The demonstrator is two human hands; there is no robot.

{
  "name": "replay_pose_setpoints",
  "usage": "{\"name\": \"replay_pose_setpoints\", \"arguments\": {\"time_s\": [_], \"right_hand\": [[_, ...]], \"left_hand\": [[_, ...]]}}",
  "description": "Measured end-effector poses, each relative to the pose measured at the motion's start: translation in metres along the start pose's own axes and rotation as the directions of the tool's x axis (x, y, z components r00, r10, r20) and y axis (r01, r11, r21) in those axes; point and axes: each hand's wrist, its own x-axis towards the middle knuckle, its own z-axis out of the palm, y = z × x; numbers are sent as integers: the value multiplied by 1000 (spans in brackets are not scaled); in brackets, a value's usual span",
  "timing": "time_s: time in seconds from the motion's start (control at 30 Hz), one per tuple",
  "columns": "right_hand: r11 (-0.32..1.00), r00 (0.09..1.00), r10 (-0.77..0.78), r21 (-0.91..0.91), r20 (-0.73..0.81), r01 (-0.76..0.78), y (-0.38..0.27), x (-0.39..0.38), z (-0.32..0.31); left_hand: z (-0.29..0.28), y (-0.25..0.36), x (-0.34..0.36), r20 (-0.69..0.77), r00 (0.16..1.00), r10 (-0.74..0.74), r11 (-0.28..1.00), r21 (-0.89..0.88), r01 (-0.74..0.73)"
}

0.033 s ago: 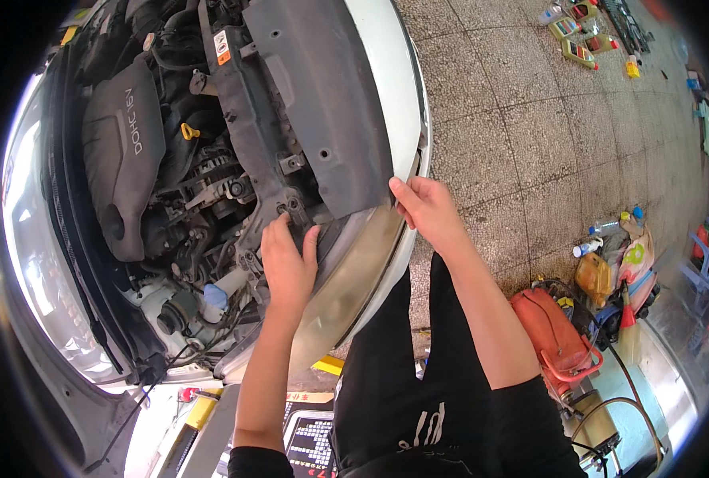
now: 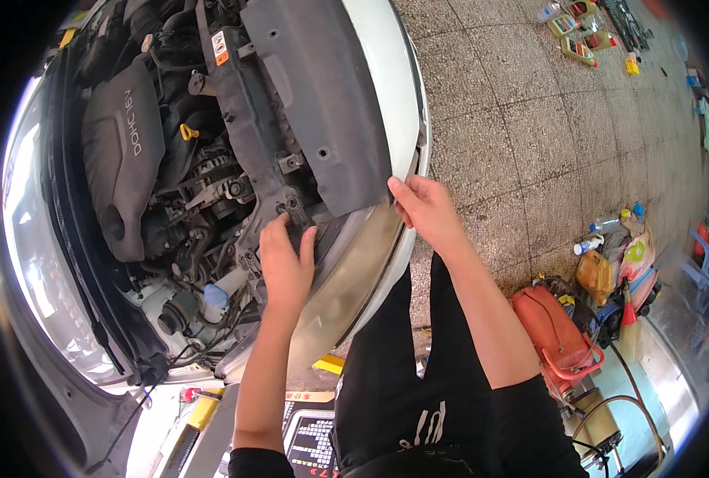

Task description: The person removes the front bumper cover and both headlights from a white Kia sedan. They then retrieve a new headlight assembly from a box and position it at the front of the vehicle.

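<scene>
A car's engine bay lies uncovered under my hands. My right hand (image 2: 426, 209) is closed at the near corner of a black plastic radiator cover (image 2: 332, 103), with thumb and fingers pinched at its edge beside the white bumper (image 2: 408, 119). My left hand (image 2: 285, 259) has its fingertips on the end of the black crossmember (image 2: 251, 143), just behind the yellowed headlight (image 2: 350, 279). Its thumb stands apart from the fingers, and no held thing shows in it. The fingertips partly hide the spot they touch.
Left of my hands are the engine cover (image 2: 123, 159), a yellow dipstick handle (image 2: 188, 131) and a blue reservoir cap (image 2: 216, 297). An orange-red container (image 2: 557, 327) stands on the floor at the right. Several bottles (image 2: 579, 50) lie at the far right.
</scene>
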Motion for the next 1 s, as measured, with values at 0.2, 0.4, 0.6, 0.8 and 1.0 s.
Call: {"name": "replay_pose_setpoints", "arguments": {"time_s": [0.2, 0.4, 0.6, 0.8, 1.0], "right_hand": [[987, 951, 89, 158, -297, -43, 77, -34, 4], [714, 760, 649, 328, 21, -619, 168, -129, 78], [499, 732, 659, 629, 172, -596, 186, -156, 131], [433, 820, 477, 728, 316, -532, 210, -164, 123], [553, 875, 302, 679, 378, -484, 230, -164, 116]], "left_hand": [[-77, -47, -64, -29, 998, -55, 998, -25, 55], [-115, -136, -154, 322, 867, -380, 919, 24, 393], [-125, -197, -164, 518, 683, -514, 846, 178, 502], [-122, -241, -197, 314, 745, -589, 808, 211, 550], [-117, -317, -241, 307, 947, -94, 917, 397, -37]]}}
